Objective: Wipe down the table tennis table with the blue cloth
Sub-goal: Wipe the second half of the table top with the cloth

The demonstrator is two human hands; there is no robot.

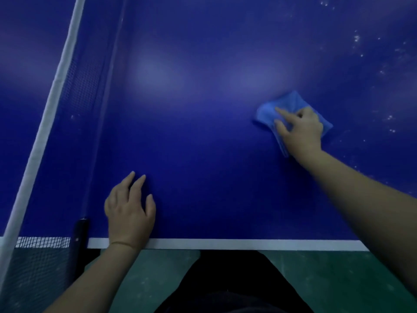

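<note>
The blue table tennis table (203, 136) fills most of the view, with a white line (225, 243) along its near edge. The blue cloth (291, 101) lies bunched on the right part of the table, well in from the near edge. The right hand (302, 132) rests on top of it and presses it down, forefinger and thumb stretched out across the fabric. The left hand (129, 211) lies flat on the table just inside the near edge, fingers straight, holding nothing. Left of it stands the dark net post (80, 231), and the net (85, 86) with its white top band runs away from it. White specks (356, 38) dot the far right of the table. Below the edge are a green floor (316, 279) and the person's dark clothing (225, 281).
</note>
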